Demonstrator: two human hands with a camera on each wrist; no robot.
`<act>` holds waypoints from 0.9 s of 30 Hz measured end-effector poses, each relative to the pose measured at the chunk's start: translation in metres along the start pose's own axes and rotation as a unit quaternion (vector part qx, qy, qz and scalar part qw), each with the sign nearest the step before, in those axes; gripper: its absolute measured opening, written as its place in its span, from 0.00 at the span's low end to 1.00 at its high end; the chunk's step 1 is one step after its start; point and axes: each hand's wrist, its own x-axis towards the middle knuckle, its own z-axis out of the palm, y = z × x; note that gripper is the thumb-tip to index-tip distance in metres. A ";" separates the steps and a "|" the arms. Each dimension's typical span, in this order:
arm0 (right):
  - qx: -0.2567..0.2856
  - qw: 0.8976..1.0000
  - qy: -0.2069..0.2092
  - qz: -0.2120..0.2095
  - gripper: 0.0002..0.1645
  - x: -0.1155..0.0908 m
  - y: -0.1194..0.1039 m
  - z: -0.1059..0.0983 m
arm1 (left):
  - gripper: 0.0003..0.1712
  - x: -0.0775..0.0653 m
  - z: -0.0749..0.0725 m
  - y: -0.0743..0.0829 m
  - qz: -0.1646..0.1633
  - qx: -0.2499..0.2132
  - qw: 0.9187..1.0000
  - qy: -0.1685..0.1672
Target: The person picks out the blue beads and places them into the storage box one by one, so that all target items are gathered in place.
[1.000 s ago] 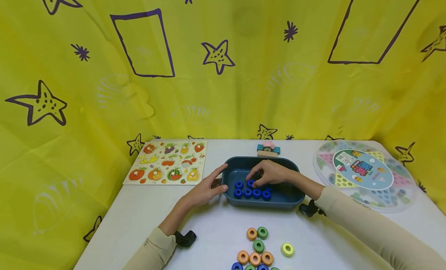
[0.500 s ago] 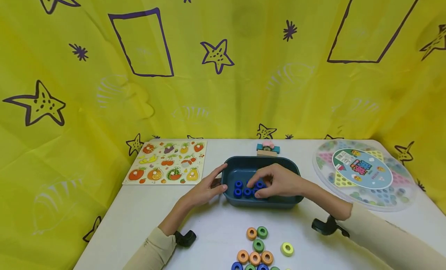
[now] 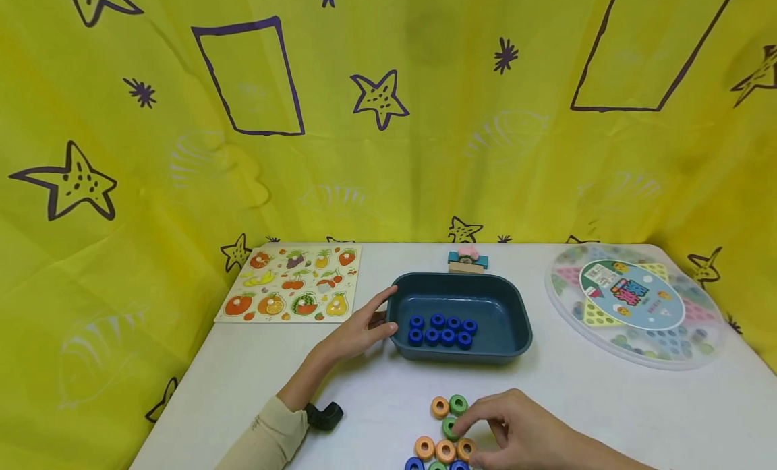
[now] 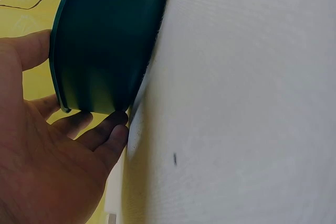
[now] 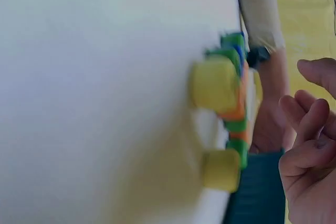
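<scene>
My left hand (image 3: 358, 332) holds the left end of a dark blue plastic tub (image 3: 498, 315), one fingertip at the rim and others against the outer wall (image 4: 100, 66). Inside the tub, blue rings (image 3: 465, 344) lie in two rows. Over the loose rings in front of it, my right hand (image 3: 522, 429) hovers with thumb and index finger apart and nothing between them. Its index tip overlaps a green ring (image 3: 447, 432) in the head view; orange rings (image 3: 427, 457) lie beside it. Yellow rings (image 5: 213, 84) show in the right wrist view, hidden by my right hand in the head view.
A fruit puzzle board (image 3: 291, 284) lies at the back left. Behind the tub stands a small blue and pink toy (image 3: 469, 257). At the right is a round, clear-lidded game box (image 3: 631, 295). A yellow curtain (image 3: 388, 173) hangs along the table's back edge.
My right hand has left the blue rings in the tub and moved toward me, over the loose rings on the table. The left hand stays at the tub's end.
</scene>
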 end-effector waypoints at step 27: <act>-0.005 0.995 -0.095 -0.016 0.14 -0.003 0.023 0.026 | 0.40 -0.008 -0.003 0.031 -0.003 0.004 1.000 -0.017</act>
